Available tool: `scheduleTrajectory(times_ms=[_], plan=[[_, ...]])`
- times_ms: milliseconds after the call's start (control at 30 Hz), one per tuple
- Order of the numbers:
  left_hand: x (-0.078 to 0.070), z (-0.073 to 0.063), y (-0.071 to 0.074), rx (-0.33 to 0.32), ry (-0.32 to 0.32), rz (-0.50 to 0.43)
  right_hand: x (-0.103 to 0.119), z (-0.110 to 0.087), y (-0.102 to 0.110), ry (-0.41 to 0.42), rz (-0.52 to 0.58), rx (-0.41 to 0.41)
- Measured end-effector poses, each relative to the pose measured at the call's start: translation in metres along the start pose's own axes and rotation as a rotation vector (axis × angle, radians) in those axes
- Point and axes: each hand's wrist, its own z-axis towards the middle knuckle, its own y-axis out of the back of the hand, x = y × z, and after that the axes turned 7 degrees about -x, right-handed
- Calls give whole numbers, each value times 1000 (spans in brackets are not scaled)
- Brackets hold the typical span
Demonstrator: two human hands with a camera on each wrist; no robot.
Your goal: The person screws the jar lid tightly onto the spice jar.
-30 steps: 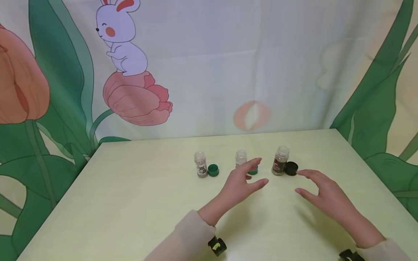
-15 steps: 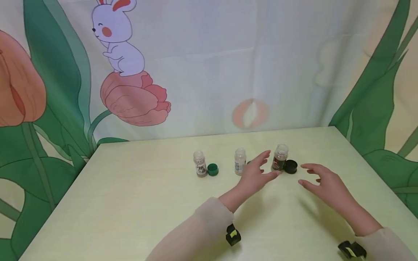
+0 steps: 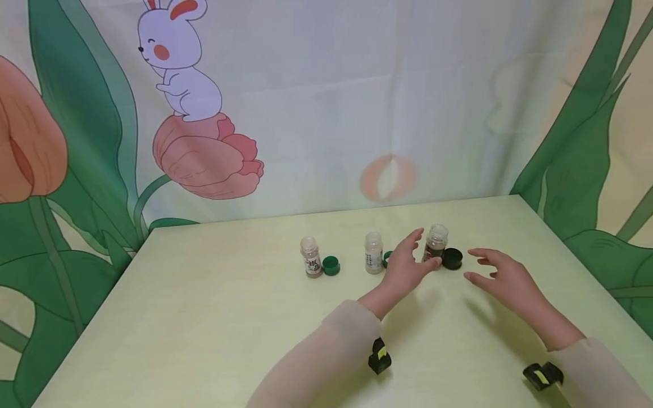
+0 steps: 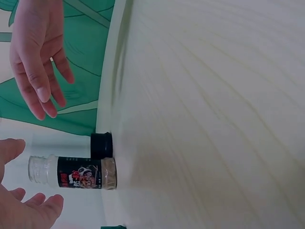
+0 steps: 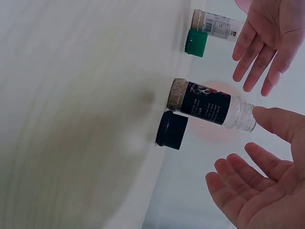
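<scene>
An uncapped spice jar with a black label (image 3: 435,249) stands upright on the table, a black cap (image 3: 452,259) beside its base. Just left of this jar, my left hand (image 3: 403,269) hovers with fingers extended, its thumb partly covering the jar in the head view. My right hand (image 3: 510,283) hangs to the right of the black cap, fingers loosely bent and apart from the thumb. Between both hands the jar (image 5: 205,102) shows in the right wrist view. In the left wrist view, a space separates the fingers of my left hand (image 4: 28,207) from the jar.
Two more uncapped jars stand to the left: a white-labelled one (image 3: 373,253) with a green cap (image 3: 386,258) partly behind my left hand, and another jar (image 3: 310,259) beside its own green cap (image 3: 331,266). A printed cloth (image 3: 306,141) hangs behind the table (image 3: 204,317).
My left hand has moved right, from in front of the middle jar to beside the black-labelled jar. My right hand has shifted only slightly. The head view has drifted a little.
</scene>
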Motion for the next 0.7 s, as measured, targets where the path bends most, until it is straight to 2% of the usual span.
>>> scheduleTrajectory(times_ms=[233,700], plan=[[4,8,-7,-2,28,15,-5,7,-3,-6,6,11],[8,16,-16,-16,75,-35,-11,26,-9,-47,8,52]])
